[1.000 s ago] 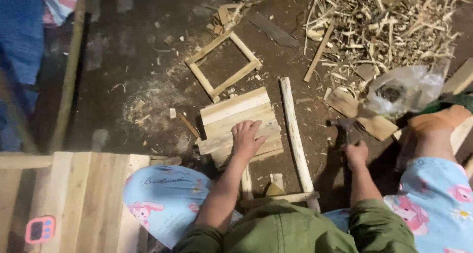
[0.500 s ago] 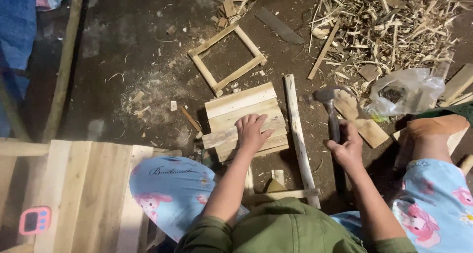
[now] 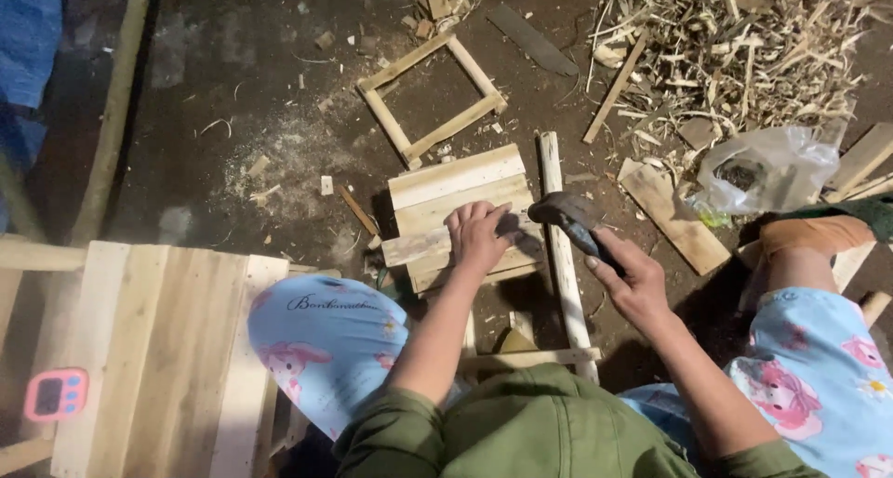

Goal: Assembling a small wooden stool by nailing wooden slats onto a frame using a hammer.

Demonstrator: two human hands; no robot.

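My left hand (image 3: 478,235) presses fingers-down on a small panel of pale wooden slats (image 3: 446,182) lying on the dirt floor. My right hand (image 3: 633,275) grips the handle of a dark-headed hammer (image 3: 569,214), whose head hovers just right of my left hand, over the panel's right edge. A long pale wooden stick (image 3: 562,255) lies upright beside the panel, passing under the hammer. My knees in blue patterned trousers (image 3: 326,329) frame the work.
A square wooden frame (image 3: 432,95) lies beyond the panel. A heap of wood shavings (image 3: 744,50) and a clear plastic bag (image 3: 772,166) sit at the upper right. A plank crate (image 3: 158,348) with a pink timer (image 3: 56,392) stands at left.
My right hand picked the hammer up from the floor at right and swung it left to the panel's edge. My left hand stays on the slats.
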